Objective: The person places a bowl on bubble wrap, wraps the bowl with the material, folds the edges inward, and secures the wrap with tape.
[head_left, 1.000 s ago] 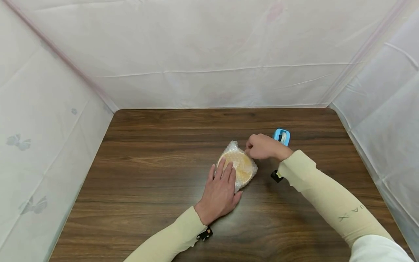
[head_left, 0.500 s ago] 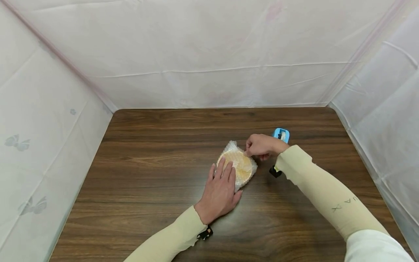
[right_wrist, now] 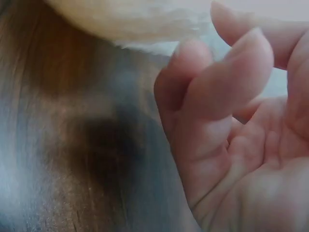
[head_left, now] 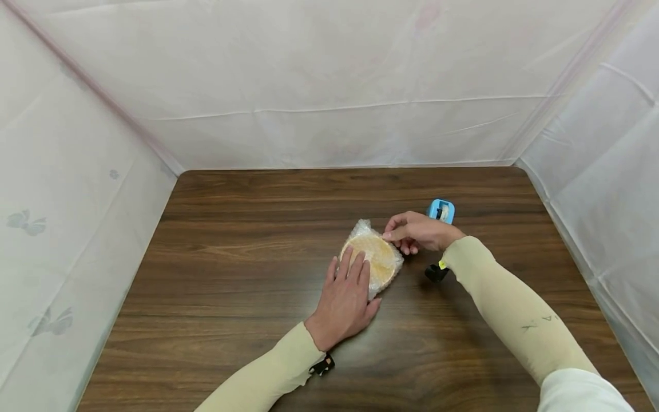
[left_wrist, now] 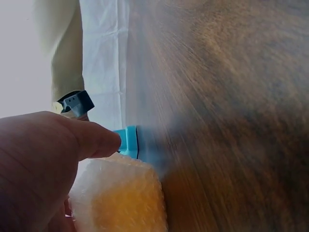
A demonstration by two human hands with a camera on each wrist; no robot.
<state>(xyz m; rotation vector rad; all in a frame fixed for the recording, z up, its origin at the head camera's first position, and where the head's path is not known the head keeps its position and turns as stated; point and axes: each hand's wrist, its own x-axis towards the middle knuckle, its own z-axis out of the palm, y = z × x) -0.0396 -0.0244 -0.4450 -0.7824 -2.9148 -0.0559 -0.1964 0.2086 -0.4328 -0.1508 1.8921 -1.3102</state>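
Observation:
A flat bubble-wrapped package (head_left: 382, 260) with a round yellowish thing inside lies on the table. My left hand (head_left: 345, 300) rests on its near left part, fingers straight and spread. In the left wrist view the bubble wrap (left_wrist: 128, 198) shows below the thumb. My right hand (head_left: 419, 232) is at the far right edge of the package, its thumb touching the wrap there. The right wrist view shows the other fingers (right_wrist: 241, 72) loosely bent, with the package (right_wrist: 140, 24) blurred behind them. A light blue tape dispenser (head_left: 441, 211) stands just beyond my right hand.
The brown wood-grain table (head_left: 247, 240) reaches back to a whitish sheet wall (head_left: 329, 86). Similar sheets hang on the left (head_left: 67, 240) and right (head_left: 612, 189). Black wrist cameras are strapped under both forearms.
My right hand has loosened from a tight curl, with thumb and fingers now showing apart at the package edge. The left hand stays in place on the package.

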